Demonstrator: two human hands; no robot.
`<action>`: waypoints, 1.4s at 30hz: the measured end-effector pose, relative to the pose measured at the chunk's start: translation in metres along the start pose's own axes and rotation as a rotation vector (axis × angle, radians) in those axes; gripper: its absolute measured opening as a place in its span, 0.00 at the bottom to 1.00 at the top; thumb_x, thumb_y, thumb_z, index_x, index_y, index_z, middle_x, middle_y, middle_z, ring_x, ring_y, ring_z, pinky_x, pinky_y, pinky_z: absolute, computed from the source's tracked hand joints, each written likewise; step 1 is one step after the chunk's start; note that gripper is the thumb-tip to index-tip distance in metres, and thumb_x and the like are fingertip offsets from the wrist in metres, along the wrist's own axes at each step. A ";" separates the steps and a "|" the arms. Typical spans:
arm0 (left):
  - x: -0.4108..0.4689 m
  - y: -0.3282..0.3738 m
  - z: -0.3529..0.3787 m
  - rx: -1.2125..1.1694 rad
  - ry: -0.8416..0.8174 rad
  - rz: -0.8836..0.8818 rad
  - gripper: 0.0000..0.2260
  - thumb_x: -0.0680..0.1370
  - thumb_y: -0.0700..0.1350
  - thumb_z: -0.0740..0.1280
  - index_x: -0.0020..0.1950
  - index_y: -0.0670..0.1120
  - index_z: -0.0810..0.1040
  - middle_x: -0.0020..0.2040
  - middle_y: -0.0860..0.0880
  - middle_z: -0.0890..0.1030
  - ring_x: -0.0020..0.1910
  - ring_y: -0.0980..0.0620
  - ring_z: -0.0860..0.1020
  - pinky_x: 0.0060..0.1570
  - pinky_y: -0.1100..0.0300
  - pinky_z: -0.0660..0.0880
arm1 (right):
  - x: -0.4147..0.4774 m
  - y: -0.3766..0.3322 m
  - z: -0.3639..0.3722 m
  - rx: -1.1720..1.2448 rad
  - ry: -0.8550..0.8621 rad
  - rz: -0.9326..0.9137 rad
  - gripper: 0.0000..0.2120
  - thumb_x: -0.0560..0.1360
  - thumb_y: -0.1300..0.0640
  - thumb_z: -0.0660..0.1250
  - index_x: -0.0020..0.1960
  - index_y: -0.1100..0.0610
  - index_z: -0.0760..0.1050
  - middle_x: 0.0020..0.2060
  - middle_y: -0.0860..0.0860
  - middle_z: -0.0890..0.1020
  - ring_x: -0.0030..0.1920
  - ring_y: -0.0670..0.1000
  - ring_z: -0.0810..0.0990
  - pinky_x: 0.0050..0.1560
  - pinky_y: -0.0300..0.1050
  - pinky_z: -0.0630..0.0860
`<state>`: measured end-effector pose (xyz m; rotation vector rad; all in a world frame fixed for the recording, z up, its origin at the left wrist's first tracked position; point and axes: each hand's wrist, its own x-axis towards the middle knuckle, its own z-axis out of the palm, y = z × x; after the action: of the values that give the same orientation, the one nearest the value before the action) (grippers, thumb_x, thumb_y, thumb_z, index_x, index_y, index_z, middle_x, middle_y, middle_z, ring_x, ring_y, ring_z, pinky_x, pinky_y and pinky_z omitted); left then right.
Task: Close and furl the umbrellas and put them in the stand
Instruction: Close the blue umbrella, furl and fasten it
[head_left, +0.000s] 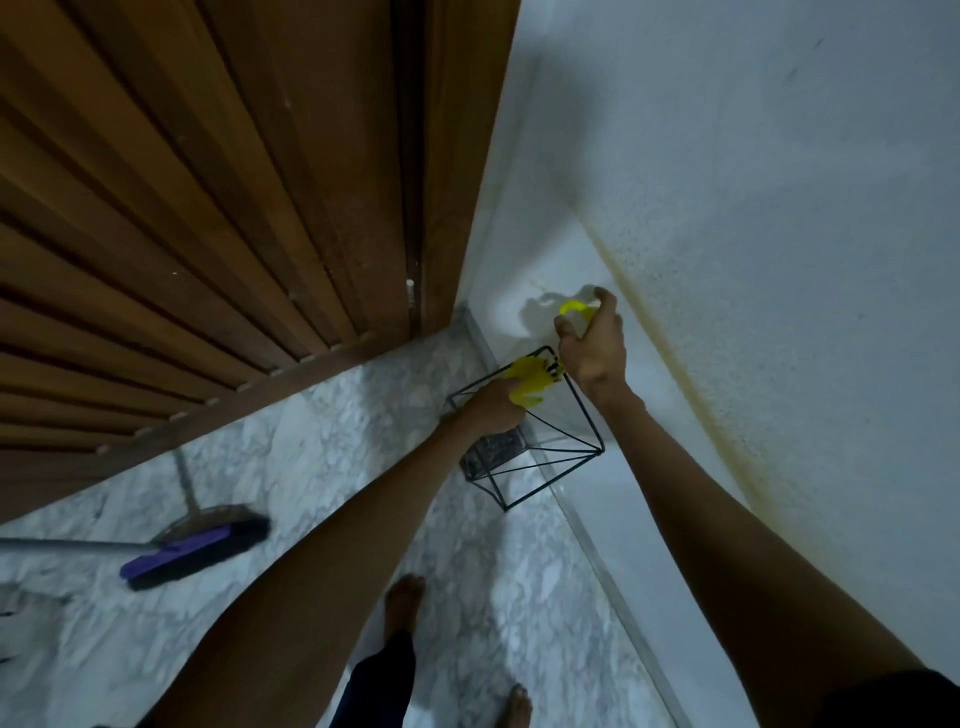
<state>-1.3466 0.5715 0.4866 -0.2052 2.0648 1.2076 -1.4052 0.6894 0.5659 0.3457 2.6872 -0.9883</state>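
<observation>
My right hand curls round the hooked handle of the yellow umbrella, just right of centre. My left hand grips its furled cloth below, at the top rim of the black wire stand. I judge the tip could snag a wire and topple the light stand, or the cloth could unfurl.

Wall hems the wire stand on the right; bare floor lies leftward, the broom well apart
</observation>
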 end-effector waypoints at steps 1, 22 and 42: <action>-0.004 0.001 -0.001 0.003 0.005 -0.018 0.24 0.80 0.35 0.61 0.76 0.40 0.61 0.74 0.42 0.64 0.72 0.43 0.66 0.66 0.59 0.63 | -0.004 -0.001 -0.003 -0.039 0.007 -0.031 0.28 0.80 0.55 0.63 0.76 0.55 0.56 0.70 0.60 0.67 0.64 0.60 0.73 0.59 0.51 0.71; -0.343 -0.084 -0.067 -0.186 0.662 -0.215 0.18 0.77 0.43 0.67 0.67 0.41 0.74 0.61 0.42 0.78 0.62 0.43 0.75 0.60 0.55 0.71 | -0.262 -0.130 0.028 -0.607 -0.444 -0.778 0.28 0.78 0.54 0.63 0.75 0.58 0.59 0.67 0.59 0.72 0.63 0.62 0.75 0.58 0.52 0.73; -0.876 -0.334 0.100 -0.701 1.356 -0.778 0.30 0.78 0.49 0.67 0.75 0.41 0.62 0.71 0.39 0.69 0.69 0.41 0.70 0.67 0.53 0.67 | -0.794 -0.247 0.195 -0.726 -0.977 -1.429 0.32 0.78 0.46 0.63 0.77 0.54 0.56 0.74 0.56 0.64 0.72 0.59 0.66 0.69 0.50 0.65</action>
<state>-0.5049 0.2842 0.7988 -2.4278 1.9205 1.2918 -0.7054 0.2728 0.8227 -1.8118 1.7888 -0.1097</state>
